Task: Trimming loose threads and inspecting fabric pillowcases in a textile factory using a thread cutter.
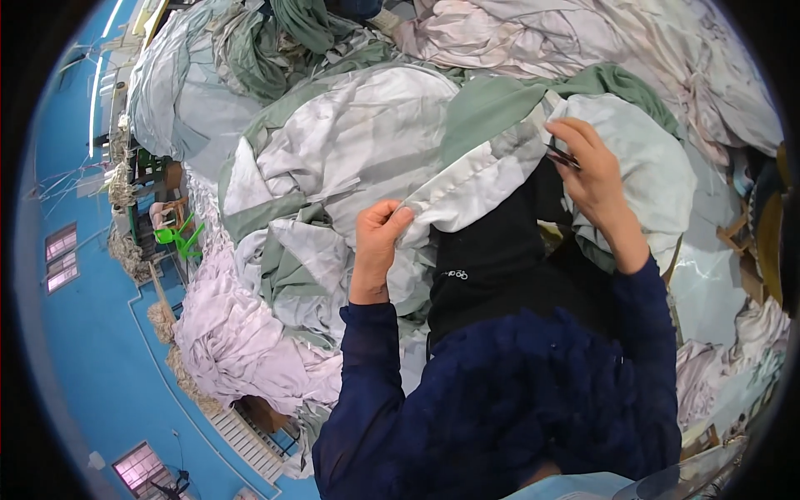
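A large piece of white and green cloth (492, 187) lies over my lap, its white edge stretched between my hands. My left hand (379, 242) is closed, pinching that edge between thumb and fingers. Up and to the right, my right hand (593, 171) is closed at the other end of the stretch, fingertips at the cloth. A thin dark pointed tool (563, 157), perhaps thread snips, sticks out from under its fingers; its exact kind is hard to make out. Black clothing (492, 262) shows beneath the cloth.
Heaped cloth surrounds me: a pale grey and green pile (192, 100) at the far left, pinkish cloth (533, 33) at the back, and a pale lilac pile (242, 333) on the left. A bright green chair (179, 237) stands beyond, before a blue wall (92, 350).
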{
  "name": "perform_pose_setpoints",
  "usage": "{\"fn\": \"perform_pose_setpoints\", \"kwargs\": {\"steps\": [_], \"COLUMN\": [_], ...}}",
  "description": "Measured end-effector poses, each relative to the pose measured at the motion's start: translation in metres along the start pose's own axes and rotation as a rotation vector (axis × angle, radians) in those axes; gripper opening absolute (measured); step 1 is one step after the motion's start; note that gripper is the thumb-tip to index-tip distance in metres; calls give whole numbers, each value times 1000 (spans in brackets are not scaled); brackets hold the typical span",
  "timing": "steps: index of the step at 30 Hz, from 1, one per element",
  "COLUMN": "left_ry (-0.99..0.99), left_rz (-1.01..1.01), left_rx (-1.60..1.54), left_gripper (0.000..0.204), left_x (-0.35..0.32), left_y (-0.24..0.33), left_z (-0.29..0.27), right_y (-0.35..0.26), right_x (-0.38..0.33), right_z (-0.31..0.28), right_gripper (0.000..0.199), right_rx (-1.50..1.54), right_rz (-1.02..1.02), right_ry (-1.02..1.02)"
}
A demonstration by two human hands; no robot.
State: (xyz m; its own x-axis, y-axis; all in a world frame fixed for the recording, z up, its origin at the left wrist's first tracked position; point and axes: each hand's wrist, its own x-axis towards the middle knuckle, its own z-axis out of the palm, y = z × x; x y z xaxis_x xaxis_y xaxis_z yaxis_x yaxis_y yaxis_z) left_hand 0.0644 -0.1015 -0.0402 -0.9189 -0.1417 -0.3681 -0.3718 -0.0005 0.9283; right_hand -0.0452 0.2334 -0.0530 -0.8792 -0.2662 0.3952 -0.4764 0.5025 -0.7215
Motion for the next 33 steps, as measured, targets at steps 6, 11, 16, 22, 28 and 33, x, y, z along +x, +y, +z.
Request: {"fn": "perform_pose_setpoints", "kwargs": {"steps": [6,11,16,22,28,33], "left_ry": [-64,-49,-88,-93,-76,-57], "left_rz": [38,81,82,74,103,108], "left_rx": [-12,-19,-16,-32,-38,-29], "left_gripper": [9,11,10,10,11,10], "left_x": [2,3,5,7,9,10], "left_y": [5,5,1,4,2,-7], "left_z": [-2,3,-3,5,10,3], "right_y": [6,7,-19,-54,-44,-11], "right_x": [24,37,24,3,-8,-65], "right_z": [23,17,28,54,21,-61], "right_gripper": [45,37,41,34,18,9], "right_rx": [245,121,189,70,362,603], "right_rz": [34,13,-193,-363,-92,253], "right_ry": [-201,-327,-223,-388,-199,100]}}
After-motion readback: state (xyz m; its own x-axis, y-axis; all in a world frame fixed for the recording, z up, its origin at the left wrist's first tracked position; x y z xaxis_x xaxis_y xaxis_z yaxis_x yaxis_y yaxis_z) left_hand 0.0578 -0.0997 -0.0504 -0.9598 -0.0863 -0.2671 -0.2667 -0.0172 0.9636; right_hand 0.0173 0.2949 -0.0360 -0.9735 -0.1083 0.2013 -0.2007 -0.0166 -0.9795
